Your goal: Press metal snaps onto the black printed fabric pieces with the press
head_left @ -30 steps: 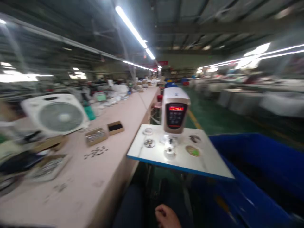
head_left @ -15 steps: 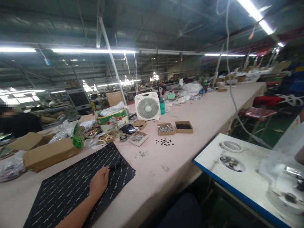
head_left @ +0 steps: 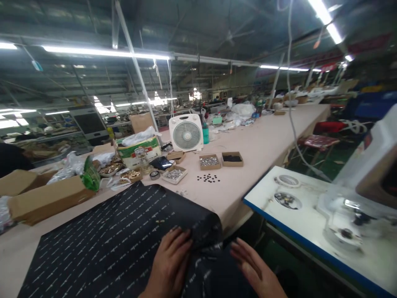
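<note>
Head view: left hand (head_left: 170, 261) touches patterned dark cloth (head_left: 102, 240), grip impossible to tell; right hand (head_left: 258, 271) nearby, grip open.

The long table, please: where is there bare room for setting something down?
Free: right of the small box with black contents; also lower left, between the long carton and the dark cloth. Crowded: left of the fan, among trays and plastic bags.

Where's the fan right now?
In the head view, the white fan stands on the long table, left of the teal bottle and behind the small open boxes.
</note>
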A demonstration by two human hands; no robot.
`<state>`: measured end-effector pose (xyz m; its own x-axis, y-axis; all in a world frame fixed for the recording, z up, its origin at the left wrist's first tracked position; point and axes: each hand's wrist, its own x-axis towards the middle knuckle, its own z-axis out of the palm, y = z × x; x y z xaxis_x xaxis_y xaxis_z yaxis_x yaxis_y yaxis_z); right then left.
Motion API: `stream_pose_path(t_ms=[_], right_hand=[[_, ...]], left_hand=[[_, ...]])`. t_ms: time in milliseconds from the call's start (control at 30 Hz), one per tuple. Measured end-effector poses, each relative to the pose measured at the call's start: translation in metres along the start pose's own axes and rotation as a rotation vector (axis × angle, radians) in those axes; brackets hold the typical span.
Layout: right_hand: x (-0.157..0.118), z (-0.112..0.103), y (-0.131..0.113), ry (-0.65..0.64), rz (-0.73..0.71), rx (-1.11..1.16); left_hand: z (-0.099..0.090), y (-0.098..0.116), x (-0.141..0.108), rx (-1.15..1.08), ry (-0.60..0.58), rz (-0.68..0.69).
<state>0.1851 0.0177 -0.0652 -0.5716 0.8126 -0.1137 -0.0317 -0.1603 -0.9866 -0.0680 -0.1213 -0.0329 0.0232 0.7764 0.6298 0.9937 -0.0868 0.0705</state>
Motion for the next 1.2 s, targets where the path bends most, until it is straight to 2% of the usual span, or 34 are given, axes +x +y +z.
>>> stream_pose_path(t_ms=[67, 100, 200, 300, 400, 433, 500, 600, 667, 733, 800, 867, 900, 1000, 1100, 1200], right_hand=[[0.003, 0.021, -0.028, -0.094, -0.116, -0.019], [0.004, 0.027, -0.036, -0.084, -0.12, -0.048], [0.004, 0.028, -0.041, 0.07, -0.068, -0.082], [0.0, 0.011, -0.032, 0.205, -0.062, -0.083], [-0.008, -0.006, -0.026, 0.243, -0.054, -0.133], [-0.01, -0.011, -0.025, 0.242, -0.043, -0.136], [-0.014, -0.019, -0.024, 0.232, -0.018, -0.134], [-0.017, -0.031, -0.022, 0.236, 0.001, -0.132], [-0.021, -0.041, -0.024, 0.24, 0.006, -0.158], [-0.028, -0.049, -0.032, 0.289, -0.012, -0.227], [-0.04, -0.05, -0.051, 0.41, -0.088, -0.37], [-0.053, -0.042, -0.078, 0.513, -0.232, -0.563], [-0.058, -0.034, -0.091, 0.511, -0.308, -0.651], [-0.055, -0.006, -0.114, 0.278, -0.439, -0.806], [-0.028, 0.012, -0.101, 0.12, -0.35, -0.93], [-0.003, 0.013, -0.075, -0.031, -0.204, -0.958]], left_hand=[[0.016, 0.03, 0.008, 0.017, -0.079, 0.166], [0.022, 0.042, 0.012, 0.019, -0.116, 0.231], [0.021, 0.06, 0.023, -0.057, -0.172, 0.353], [0.002, 0.05, 0.038, -0.144, -0.099, 0.325], [-0.017, 0.016, 0.067, -0.073, 0.021, 0.184], [-0.019, 0.002, 0.078, -0.043, 0.016, 0.15], [-0.016, -0.025, 0.1, -0.02, -0.159, 0.074], [0.002, -0.049, 0.117, -0.12, -0.683, 0.033], [0.016, -0.05, 0.12, -0.189, -0.923, 0.043], [0.025, -0.04, 0.12, -0.231, -0.972, 0.101], [0.03, -0.026, 0.122, -0.237, -0.895, 0.178], [0.029, -0.01, 0.126, -0.214, -0.837, 0.214], [0.028, -0.003, 0.129, -0.19, -0.842, 0.209], [0.023, 0.018, 0.135, -0.153, -0.902, 0.177], [0.016, 0.034, 0.137, -0.213, -0.867, 0.167], [0.01, 0.042, 0.138, -0.295, -0.843, 0.135]])
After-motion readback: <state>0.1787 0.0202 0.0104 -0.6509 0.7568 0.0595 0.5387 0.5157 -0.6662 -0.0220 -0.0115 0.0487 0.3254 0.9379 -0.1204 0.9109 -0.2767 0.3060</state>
